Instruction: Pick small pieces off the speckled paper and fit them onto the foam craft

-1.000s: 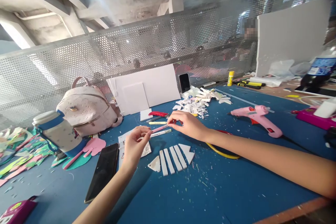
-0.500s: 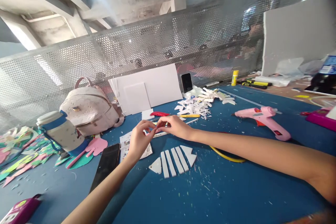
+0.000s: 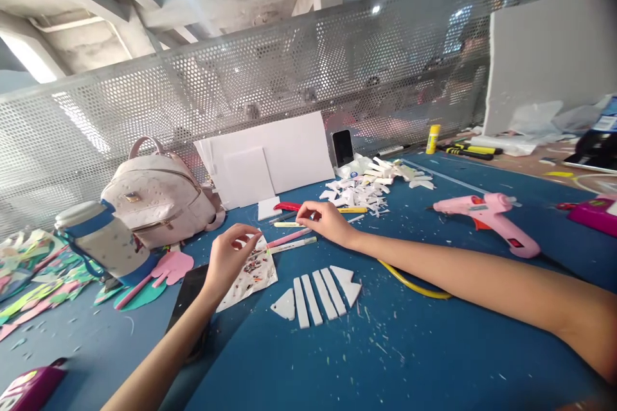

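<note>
My left hand (image 3: pixel 231 255) hovers over a clear packet of small dark and coloured bits (image 3: pixel 255 275), thumb and forefinger pinched together; anything between them is too small to make out. Farther right, my right hand (image 3: pixel 328 221) is closed, its curled fingertips at the end of a slim pink stick (image 3: pixel 288 240). Whether they grip that stick is unclear. Beside it lie a white pen (image 3: pixel 295 246) and a pale yellow pen (image 3: pixel 286 225). Nearer me, white foam pieces form a fish shape: a head with a hole (image 3: pixel 284 306), several strips (image 3: pixel 313 298) and a notched tail (image 3: pixel 348 282).
A pink glue gun (image 3: pixel 491 215) lies at right, near a yellow cable (image 3: pixel 414 288). White scraps (image 3: pixel 361 189), a red tool (image 3: pixel 288 206) and white boards (image 3: pixel 294 157) are behind. A backpack (image 3: pixel 159 196), bottle (image 3: pixel 106 241) and dark phone (image 3: pixel 190 295) stand or lie left.
My hands, fingertips together before, have parted. The left has moved left over the packet; the right has shifted slightly right. The pink stick and pens now show between them.
</note>
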`<move>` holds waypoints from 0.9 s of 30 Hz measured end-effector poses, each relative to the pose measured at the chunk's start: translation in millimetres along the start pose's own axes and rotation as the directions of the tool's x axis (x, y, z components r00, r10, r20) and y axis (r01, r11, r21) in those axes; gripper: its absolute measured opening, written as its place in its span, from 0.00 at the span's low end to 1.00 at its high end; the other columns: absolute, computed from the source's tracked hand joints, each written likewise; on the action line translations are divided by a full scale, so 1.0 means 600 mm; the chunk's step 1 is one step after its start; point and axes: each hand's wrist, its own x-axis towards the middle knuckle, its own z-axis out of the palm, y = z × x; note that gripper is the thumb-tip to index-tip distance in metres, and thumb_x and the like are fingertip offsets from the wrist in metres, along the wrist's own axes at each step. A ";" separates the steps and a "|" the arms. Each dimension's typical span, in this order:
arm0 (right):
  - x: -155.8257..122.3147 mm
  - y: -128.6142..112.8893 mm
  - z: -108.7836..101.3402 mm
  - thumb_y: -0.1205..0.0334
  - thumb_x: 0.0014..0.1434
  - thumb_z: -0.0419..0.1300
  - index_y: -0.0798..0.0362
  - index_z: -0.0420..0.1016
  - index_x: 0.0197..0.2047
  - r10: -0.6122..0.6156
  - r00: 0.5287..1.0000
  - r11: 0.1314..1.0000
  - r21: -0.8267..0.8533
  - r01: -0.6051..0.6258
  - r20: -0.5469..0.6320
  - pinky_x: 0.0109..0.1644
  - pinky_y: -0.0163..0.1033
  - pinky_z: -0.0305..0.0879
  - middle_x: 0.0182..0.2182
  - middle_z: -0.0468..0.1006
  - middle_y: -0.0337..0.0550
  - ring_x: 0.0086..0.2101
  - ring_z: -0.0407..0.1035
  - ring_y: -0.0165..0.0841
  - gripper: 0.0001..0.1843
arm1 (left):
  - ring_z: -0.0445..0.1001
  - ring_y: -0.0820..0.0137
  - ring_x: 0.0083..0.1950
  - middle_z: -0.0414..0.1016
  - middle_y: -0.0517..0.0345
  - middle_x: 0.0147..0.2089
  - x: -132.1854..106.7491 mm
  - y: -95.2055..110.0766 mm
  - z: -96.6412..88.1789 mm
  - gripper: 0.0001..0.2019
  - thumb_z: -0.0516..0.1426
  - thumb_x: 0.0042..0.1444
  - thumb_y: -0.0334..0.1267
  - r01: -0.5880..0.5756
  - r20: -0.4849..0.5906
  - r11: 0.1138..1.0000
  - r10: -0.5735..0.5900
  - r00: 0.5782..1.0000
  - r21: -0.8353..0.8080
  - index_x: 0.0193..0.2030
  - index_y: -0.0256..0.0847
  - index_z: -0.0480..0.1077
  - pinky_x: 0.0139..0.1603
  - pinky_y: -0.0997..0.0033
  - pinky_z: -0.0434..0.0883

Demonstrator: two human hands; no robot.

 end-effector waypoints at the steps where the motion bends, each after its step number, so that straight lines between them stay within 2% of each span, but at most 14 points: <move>1: 0.000 0.005 0.001 0.58 0.59 0.62 0.54 0.75 0.33 0.014 1.000 1.000 0.003 -0.013 -0.009 0.33 0.34 0.63 0.30 0.78 0.41 0.30 0.70 0.31 0.08 | 0.74 0.69 0.35 0.79 0.57 0.37 -0.002 -0.008 -0.011 0.10 0.58 0.58 0.46 0.010 0.022 0.999 -0.011 1.000 0.040 0.34 0.43 0.77 0.35 0.72 0.69; 4: 0.001 0.016 0.003 0.59 0.59 0.62 0.54 0.75 0.34 0.030 0.999 1.000 -0.001 -0.030 -0.031 0.33 0.34 0.63 0.30 0.78 0.40 0.31 0.70 0.31 0.08 | 0.74 0.67 0.34 0.80 0.57 0.36 -0.006 -0.027 -0.041 0.11 0.57 0.58 0.46 -0.018 0.127 0.981 -0.007 0.992 0.193 0.35 0.43 0.77 0.37 0.70 0.68; 7: -0.001 0.017 0.004 0.59 0.59 0.62 0.54 0.75 0.34 0.026 0.999 0.999 -0.025 -0.027 -0.031 0.32 0.33 0.62 0.30 0.78 0.40 0.31 0.70 0.30 0.07 | 0.75 0.65 0.35 0.81 0.56 0.38 -0.007 -0.038 -0.059 0.12 0.56 0.57 0.47 -0.044 0.265 0.968 -0.023 0.964 0.246 0.34 0.43 0.77 0.37 0.70 0.68; 10: -0.004 0.011 0.005 0.59 0.60 0.61 0.54 0.75 0.34 0.021 1.000 0.998 -0.055 -0.021 -0.004 0.31 0.32 0.60 0.30 0.78 0.40 0.30 0.70 0.30 0.07 | 0.76 0.65 0.36 0.82 0.55 0.38 -0.006 -0.042 -0.063 0.12 0.57 0.55 0.47 -0.058 0.356 0.971 -0.030 0.934 0.234 0.33 0.44 0.78 0.37 0.70 0.69; 15: -0.008 0.001 0.007 0.59 0.61 0.60 0.54 0.74 0.35 -0.008 0.999 0.997 -0.078 0.011 0.033 0.29 0.32 0.58 0.30 0.77 0.40 0.30 0.70 0.30 0.07 | 0.76 0.65 0.37 0.82 0.55 0.40 -0.010 -0.050 -0.051 0.11 0.56 0.56 0.44 -0.085 0.430 0.966 -0.029 0.902 0.245 0.35 0.46 0.80 0.36 0.71 0.69; 18: -0.011 -0.004 0.008 0.59 0.62 0.60 0.53 0.74 0.35 -0.031 0.998 0.995 -0.091 0.036 0.054 0.30 0.33 0.58 0.30 0.77 0.39 0.30 0.69 0.30 0.06 | 0.76 0.64 0.37 0.81 0.55 0.41 -0.013 -0.054 -0.047 0.13 0.54 0.58 0.45 -0.081 0.415 0.953 -0.049 0.908 0.290 0.37 0.47 0.80 0.37 0.70 0.69; 23: -0.013 -0.010 0.010 0.58 0.63 0.59 0.52 0.73 0.35 -0.055 0.996 0.991 -0.118 0.063 0.075 0.32 0.34 0.60 0.32 0.78 0.40 0.31 0.68 0.30 0.07 | 0.76 0.63 0.39 0.80 0.56 0.43 -0.014 -0.056 -0.060 0.12 0.51 0.58 0.41 -0.046 0.237 0.882 -0.076 0.969 0.469 0.38 0.46 0.76 0.39 0.69 0.69; 27: -0.013 -0.010 0.010 0.56 0.63 0.59 0.51 0.73 0.35 -0.023 0.996 0.989 -0.141 0.036 0.087 0.31 0.34 0.59 0.31 0.78 0.40 0.31 0.69 0.30 0.08 | 0.77 0.62 0.42 0.80 0.57 0.43 -0.010 -0.069 -0.072 0.11 0.51 0.56 0.37 -0.017 0.151 0.865 -0.068 0.986 0.501 0.40 0.46 0.75 0.40 0.69 0.68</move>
